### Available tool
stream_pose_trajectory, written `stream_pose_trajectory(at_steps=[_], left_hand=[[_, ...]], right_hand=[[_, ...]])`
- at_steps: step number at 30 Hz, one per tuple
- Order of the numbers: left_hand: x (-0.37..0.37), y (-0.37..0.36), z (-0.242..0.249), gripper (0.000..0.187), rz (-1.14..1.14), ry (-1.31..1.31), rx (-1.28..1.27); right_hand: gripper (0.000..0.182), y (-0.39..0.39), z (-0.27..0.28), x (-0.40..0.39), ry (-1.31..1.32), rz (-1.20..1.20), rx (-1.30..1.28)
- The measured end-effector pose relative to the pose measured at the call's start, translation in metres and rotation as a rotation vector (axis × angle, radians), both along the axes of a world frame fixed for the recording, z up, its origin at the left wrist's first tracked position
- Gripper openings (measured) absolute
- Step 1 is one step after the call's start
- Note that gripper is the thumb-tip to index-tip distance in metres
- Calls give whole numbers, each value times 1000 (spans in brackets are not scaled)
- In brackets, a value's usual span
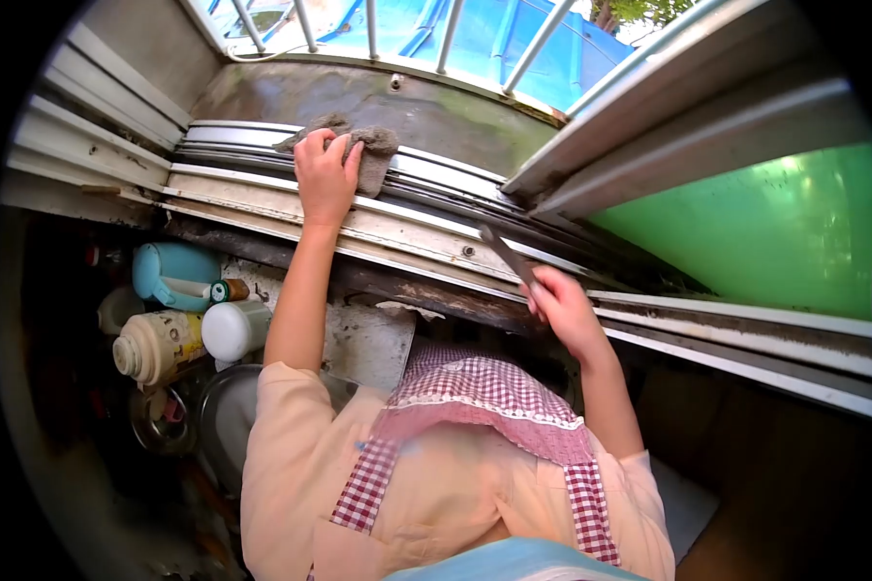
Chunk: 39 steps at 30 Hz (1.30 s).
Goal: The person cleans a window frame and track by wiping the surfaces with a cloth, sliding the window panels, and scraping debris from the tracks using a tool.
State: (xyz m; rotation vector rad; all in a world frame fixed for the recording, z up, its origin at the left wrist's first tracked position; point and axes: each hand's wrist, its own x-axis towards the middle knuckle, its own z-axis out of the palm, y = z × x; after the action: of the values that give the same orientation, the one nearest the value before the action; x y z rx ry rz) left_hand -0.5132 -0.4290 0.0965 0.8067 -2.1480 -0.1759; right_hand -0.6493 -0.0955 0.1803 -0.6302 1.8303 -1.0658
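Observation:
My left hand (327, 179) is closed on a grey-brown cloth (374, 155), pressed on the dirty metal tracks of a sliding window frame (436, 232). Part of the cloth bunches up to the left of the fingers, and a flap hangs to their right. My right hand (560, 308) grips a dark, flat, narrow tool (507, 254) by its lower end. The tool points up and left over the front rail; whether its tip touches the frame cannot be made out.
White bars (371, 29) stand beyond the sill. A green-tinted window pane (756, 232) is at the right. Below left are a blue jug (170, 271), a cream thermos (155, 347), a white-lidded container (233, 332) and a metal bowl (162, 418).

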Motion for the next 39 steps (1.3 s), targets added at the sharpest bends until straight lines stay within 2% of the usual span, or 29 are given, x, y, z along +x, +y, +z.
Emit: stream_pose_trajectory(at_steps=[4, 6, 8, 10, 11, 12, 13, 14, 16, 17, 19, 20, 22, 23, 27, 33, 39], left_hand=[[-1, 0, -2, 23, 2, -35, -21], [-2, -2, -3, 22, -6, -19, -25], [-1, -2, -2, 22, 1, 25, 1], [-4, -6, 1, 24, 56, 95, 28], [-3, -9, 1, 25, 92, 125, 19], [2, -9, 0, 26, 107, 134, 21], [3, -11, 1, 28, 155, 155, 45], [2, -13, 0, 28, 195, 184, 36], [3, -10, 3, 30, 275, 180, 14], [4, -11, 1, 29, 299, 230, -1], [9, -18, -4, 28, 343, 332, -37], [13, -21, -6, 29, 392, 440, 70], [21, -24, -10, 33, 485, 662, 290], [27, -26, -12, 36, 497, 686, 344], [30, -20, -10, 38, 447, 643, 350], [37, -22, -12, 34, 351, 713, 454], [30, -15, -5, 33, 391, 642, 399]], right_hand=[[12, 143, -10, 21, -61, -266, 141], [12, 220, -28, 23, -187, -428, 207], [13, 312, -90, 27, 343, -280, 922], [12, 368, -133, 33, 638, -169, 949], [10, 308, -79, 35, 192, -305, 697], [12, 295, -69, 31, 157, -273, 469], [14, 243, -29, 34, 253, -263, 466], [19, 196, 0, 37, 443, -274, 326], [23, 117, 34, 29, 729, -191, 139], [26, 79, 38, 25, 796, -179, -6], [31, 9, 37, 16, 879, -43, -97], [32, -19, 23, 7, 927, 42, -134], [32, -63, -9, -6, 1024, 174, -83], [35, -80, -15, -8, 1018, 224, -30], [37, -110, -32, -12, 1094, 331, 2], [41, -122, -27, -14, 1219, 440, 55], [40, -152, -33, 1, 1233, 440, -11]])
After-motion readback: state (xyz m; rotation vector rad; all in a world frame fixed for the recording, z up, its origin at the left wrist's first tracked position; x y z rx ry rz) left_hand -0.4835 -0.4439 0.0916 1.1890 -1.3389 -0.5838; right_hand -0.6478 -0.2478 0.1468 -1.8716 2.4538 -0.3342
